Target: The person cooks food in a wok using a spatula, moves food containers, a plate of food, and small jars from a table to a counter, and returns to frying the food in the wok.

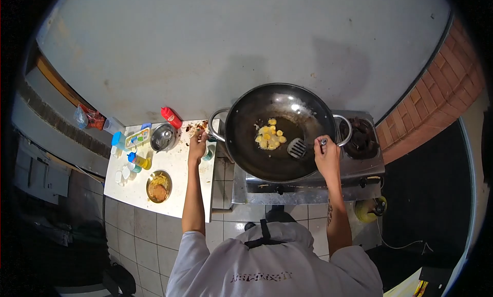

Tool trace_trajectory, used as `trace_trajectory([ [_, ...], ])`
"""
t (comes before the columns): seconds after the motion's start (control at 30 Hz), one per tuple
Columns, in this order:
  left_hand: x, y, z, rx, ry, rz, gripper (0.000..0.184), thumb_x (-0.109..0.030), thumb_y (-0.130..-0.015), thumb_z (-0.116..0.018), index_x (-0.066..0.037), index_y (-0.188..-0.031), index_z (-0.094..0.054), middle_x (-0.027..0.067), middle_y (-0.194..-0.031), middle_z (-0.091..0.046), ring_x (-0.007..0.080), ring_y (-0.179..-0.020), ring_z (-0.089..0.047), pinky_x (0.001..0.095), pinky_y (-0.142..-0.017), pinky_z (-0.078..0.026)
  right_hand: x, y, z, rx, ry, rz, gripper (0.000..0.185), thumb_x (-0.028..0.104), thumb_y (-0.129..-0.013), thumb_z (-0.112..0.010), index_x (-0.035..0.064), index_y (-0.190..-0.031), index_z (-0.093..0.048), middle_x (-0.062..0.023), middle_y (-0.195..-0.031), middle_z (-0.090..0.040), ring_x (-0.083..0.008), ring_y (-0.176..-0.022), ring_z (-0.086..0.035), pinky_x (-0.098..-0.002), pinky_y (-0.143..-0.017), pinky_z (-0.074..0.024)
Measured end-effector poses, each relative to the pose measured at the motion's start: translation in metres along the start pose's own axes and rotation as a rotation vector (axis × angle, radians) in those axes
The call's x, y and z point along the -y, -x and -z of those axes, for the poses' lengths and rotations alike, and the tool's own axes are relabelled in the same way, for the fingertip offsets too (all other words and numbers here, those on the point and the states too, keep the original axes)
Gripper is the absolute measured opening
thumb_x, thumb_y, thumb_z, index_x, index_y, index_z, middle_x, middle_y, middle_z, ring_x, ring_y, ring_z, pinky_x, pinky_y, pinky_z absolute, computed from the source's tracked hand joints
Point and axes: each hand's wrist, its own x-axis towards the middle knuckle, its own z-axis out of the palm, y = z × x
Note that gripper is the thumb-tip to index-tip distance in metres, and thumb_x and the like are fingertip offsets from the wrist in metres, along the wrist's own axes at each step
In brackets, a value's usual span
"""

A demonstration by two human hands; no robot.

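My right hand (327,154) is wrapped round the handle of a slotted spatula (297,148), whose black head rests inside a large dark wok (246,161). Left of the spatula, yellow and white round food pieces (270,136) lie clustered in the wok's middle. Over the right edge of the white table is my left hand (197,147), its fingers drawn together; what they hold, if anything, is too small to make out. Brown and white scraps (196,125) lie just beyond its fingertips, and a small jar (207,154) stands partly hidden beside the wrist.
The wok sits on a metal stove (246,193) with another burner (359,137) at right. On the white table (179,189) are a steel bowl (163,136), a red squeeze bottle (171,117), a plate of food (158,187) and a blue-capped bottle (139,161). A gas cylinder (367,210) stands below.
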Motion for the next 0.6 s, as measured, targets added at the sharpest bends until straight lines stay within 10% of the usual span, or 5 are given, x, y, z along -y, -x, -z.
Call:
trace_trajectory([
  [0.2, -0.006, -0.013, -0.015, 0.015, 0.088, 0.037, 0.027, -0.02, -0.096, -0.053, 0.004, -0.088, -0.063, 0.0035, -0.076, -0.06, 0.0113, -0.073, -0.052, 0.0265, -0.071, -0.043, -0.015, -0.01, -0.014, 0.052, -0.122, -0.029, 0.012, 0.009, -0.088, -0.061, -0.0017, -0.083, -0.058, -0.011, -0.057, -0.052, -0.0121, -0.049, -0.05, -0.0293, -0.049, -0.039],
  [0.27, -0.013, -0.015, -0.018, -0.008, 0.113, 0.031, 0.027, -0.019, -0.096, -0.053, 0.003, -0.085, -0.063, 0.0022, -0.073, -0.059, 0.0102, -0.071, -0.051, 0.0261, -0.069, -0.042, 0.008, -0.015, 0.002, 0.089, -0.055, -0.03, 0.009, 0.005, -0.087, -0.058, -0.0039, -0.083, -0.056, -0.0186, -0.069, -0.059, -0.0316, -0.062, -0.062, -0.0361, -0.057, -0.0456],
  [0.6, -0.014, -0.02, -0.014, 0.04, 0.166, 0.074, 0.023, -0.017, -0.095, -0.056, 0.003, -0.087, -0.062, 0.0026, -0.076, -0.06, 0.0103, -0.073, -0.052, 0.0262, -0.07, -0.043, 0.02, -0.028, 0.001, 0.187, -0.098, -0.084, 0.009, 0.005, -0.085, -0.06, -0.0033, -0.084, -0.058, -0.0182, -0.071, -0.061, -0.0312, -0.062, -0.061, -0.0361, -0.057, -0.0448],
])
